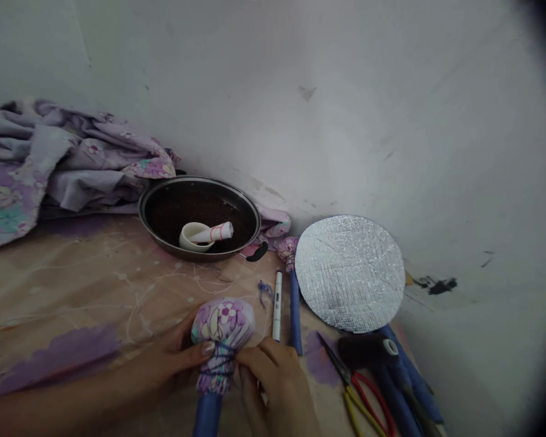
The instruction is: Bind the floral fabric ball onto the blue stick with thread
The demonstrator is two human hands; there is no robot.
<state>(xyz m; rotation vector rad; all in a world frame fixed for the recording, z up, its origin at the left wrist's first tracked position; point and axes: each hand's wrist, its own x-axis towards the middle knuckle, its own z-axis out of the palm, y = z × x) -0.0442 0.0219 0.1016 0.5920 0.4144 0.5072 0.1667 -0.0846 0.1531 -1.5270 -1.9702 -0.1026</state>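
My left hand (188,352) is closed around the neck of a padded stick (225,321). Floral purple-and-white cloth covers its rounded head, and a blue shaft runs down out of the picture. Dark blue yarn (218,361) winds several times round the gathered cloth below the head. At the right side of this binding, my right hand (277,382) pinches with thumb and forefinger where the yarn reaches its fingertips; the strand between them is mostly hidden. A white marker (277,306) lies just beyond my right hand, beside a scrap of blue yarn (266,293).
A dark pan (164,240) holds a white cup (188,233) with a rolled piece in it. Right lie another blue stick (295,315), a silver foil disc (350,273), a dark thread spool (364,352) and scissors (350,385). Floral cloth (73,158) is heaped against the wall.
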